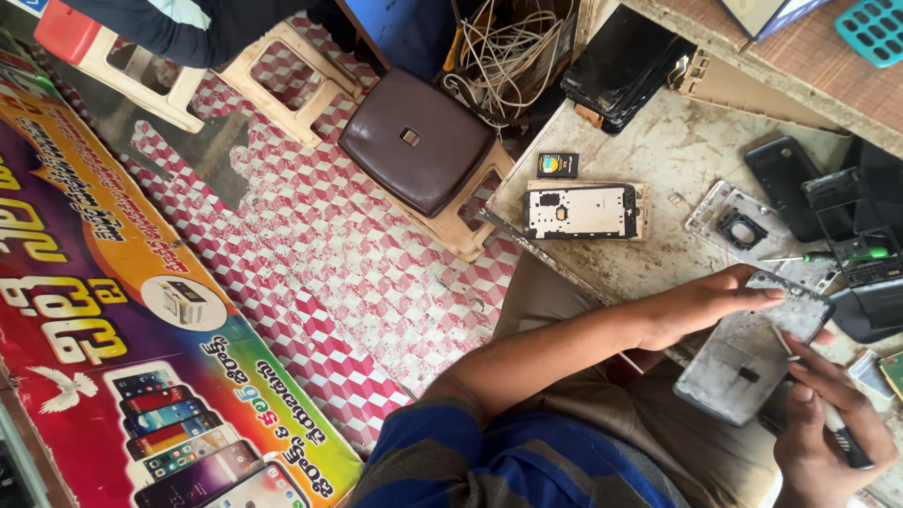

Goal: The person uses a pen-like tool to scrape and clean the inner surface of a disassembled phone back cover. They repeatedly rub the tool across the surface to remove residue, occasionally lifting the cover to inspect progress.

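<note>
Grey phone frame (752, 350), one, in two hands.

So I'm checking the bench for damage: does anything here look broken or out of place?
The phone frame held in both hands is stripped and open. Another opened phone lies on the stained worktop, and loose cables sit tangled behind the brown stool.

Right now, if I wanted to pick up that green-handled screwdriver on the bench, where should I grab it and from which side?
Grip the green-handled screwdriver by its green handle, coming straight down from above. It lies flat on the workbench, its thin metal shaft pointing toward the opened phone frame. The handle is the thickest part, though dark phone parts crowd it closely, so pinching across it with the fingers probably works best.
</note>
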